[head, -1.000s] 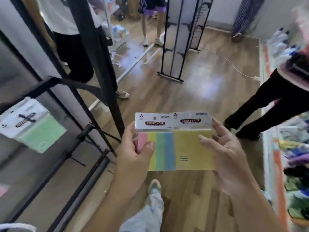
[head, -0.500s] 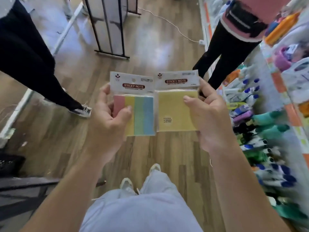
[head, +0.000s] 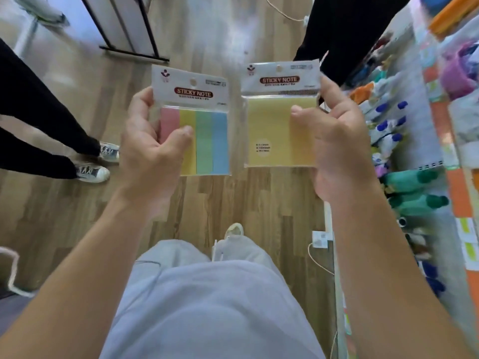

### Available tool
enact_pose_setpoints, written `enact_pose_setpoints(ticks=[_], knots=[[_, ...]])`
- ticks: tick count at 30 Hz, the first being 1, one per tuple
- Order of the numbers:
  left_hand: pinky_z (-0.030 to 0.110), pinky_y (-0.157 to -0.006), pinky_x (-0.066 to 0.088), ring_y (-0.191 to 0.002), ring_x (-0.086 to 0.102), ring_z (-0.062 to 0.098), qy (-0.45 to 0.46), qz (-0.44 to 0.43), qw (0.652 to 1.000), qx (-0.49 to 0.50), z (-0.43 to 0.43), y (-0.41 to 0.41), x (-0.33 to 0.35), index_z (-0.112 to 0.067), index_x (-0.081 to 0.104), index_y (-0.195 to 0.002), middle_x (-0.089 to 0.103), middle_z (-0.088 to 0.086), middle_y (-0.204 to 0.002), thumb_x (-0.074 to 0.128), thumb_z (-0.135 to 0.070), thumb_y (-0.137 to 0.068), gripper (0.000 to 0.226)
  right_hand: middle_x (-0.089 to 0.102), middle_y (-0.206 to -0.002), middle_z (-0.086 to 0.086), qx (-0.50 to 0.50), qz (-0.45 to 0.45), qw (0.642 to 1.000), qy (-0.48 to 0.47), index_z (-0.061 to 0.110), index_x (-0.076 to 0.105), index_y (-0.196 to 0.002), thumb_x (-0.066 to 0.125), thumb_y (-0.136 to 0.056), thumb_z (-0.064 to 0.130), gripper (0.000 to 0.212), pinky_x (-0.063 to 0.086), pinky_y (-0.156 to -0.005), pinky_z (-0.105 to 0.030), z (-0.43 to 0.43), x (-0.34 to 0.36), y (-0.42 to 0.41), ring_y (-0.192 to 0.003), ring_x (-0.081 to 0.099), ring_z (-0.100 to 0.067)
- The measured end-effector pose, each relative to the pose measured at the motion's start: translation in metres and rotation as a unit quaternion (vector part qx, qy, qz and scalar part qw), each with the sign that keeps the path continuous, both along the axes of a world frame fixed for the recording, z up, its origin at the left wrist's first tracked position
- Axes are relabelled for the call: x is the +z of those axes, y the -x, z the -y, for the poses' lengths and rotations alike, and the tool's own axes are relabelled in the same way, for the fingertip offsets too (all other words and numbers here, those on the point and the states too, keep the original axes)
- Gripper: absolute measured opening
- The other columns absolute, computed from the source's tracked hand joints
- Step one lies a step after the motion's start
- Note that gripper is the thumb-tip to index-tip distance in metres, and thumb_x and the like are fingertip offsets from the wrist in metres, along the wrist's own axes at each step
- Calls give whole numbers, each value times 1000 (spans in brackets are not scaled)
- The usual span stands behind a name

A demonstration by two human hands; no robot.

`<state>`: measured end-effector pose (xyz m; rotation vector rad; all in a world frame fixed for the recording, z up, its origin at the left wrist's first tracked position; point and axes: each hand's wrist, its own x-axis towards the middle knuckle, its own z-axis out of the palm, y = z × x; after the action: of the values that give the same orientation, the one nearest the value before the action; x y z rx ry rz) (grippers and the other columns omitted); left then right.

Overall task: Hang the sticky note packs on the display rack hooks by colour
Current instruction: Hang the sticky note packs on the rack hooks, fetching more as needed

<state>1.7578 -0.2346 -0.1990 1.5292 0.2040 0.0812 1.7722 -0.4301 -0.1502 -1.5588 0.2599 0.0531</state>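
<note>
My left hand (head: pixel 150 149) pinches a four-colour sticky note pack (head: pixel 207 130), with pink, yellow, green and blue strips under a white "STICKY NOTE" header. My right hand (head: pixel 339 136) pinches a plain yellow sticky note pack (head: pixel 269 125) with the same header. Both packs are upright in front of me, side by side with a narrow gap between them, above the wooden floor. No display rack hooks are in view.
A black metal stand (head: pixel 134 51) rises at the top left. Two people's dark trouser legs stand at the left (head: pixel 39 130) and top right (head: pixel 344 35). Shelves of colourful goods (head: pixel 414 177) run along the right. A cable (head: pixel 318 260) lies on the floor.
My view has swung right and down, away from the black rack with the hung green pack. The two packs overlapped before; now my hands have drawn them apart.
</note>
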Motion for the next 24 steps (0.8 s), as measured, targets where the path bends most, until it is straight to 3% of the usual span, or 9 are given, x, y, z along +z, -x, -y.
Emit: enact_pose_setpoints(ticks=[4, 9, 14, 18, 20, 24], knots=[[41, -76, 58, -95, 69, 20, -2, -6, 1000, 16, 19, -53, -1, -21, 42, -125, 71, 2, -107, 54, -5, -80, 49, 73, -96, 6, 10, -2, 1000, -5, 23, 59, -118, 50, -93, -3, 38, 60, -72, -34, 22, 0, -59, -85, 69, -10], [50, -83, 57, -102, 69, 22, -6, -22, 999, 44, 17, -132, -3, -21, 42, -129, 71, 0, -111, 56, -8, -81, 52, 71, -112, -6, 46, -15, 999, -3, 16, 57, -129, 48, -93, -3, 42, 57, -82, -44, 19, -5, -151, -96, 68, -18], [55, -87, 54, -103, 68, 23, 7, -17, 997, 76, -8, -226, -11, -29, 44, -126, 71, -3, -112, 57, -11, -79, 51, 70, -113, -11, 78, -16, 997, -2, 14, 57, -129, 47, -93, -6, 43, 54, -85, -52, -8, -9, -256, -102, 67, -29], [45, -80, 58, -98, 70, 20, 33, 0, 995, 93, -40, -321, -5, -28, 45, -125, 73, -4, -107, 56, -10, -79, 50, 72, -107, -7, 98, -11, 995, 1, 17, 59, -128, 48, -93, -5, 43, 54, -85, -56, -42, -2, -353, -100, 67, -33], [34, -74, 59, -95, 71, 17, 34, 13, 995, 95, -58, -366, 6, -29, 46, -122, 73, -6, -105, 55, -8, -80, 48, 74, -102, -1, 106, -8, 994, -4, 20, 58, -129, 51, -92, -2, 44, 56, -84, -54, -61, 5, -399, -95, 69, -27], [31, -73, 58, -95, 71, 16, 28, 40, 993, 108, -92, -448, 30, -23, 44, -125, 73, -5, -104, 54, -6, -81, 49, 73, -90, 9, 109, 8, 994, -14, 24, 56, -131, 55, -90, 3, 46, 55, -81, -46, -95, 16, -482, -86, 69, -14]])
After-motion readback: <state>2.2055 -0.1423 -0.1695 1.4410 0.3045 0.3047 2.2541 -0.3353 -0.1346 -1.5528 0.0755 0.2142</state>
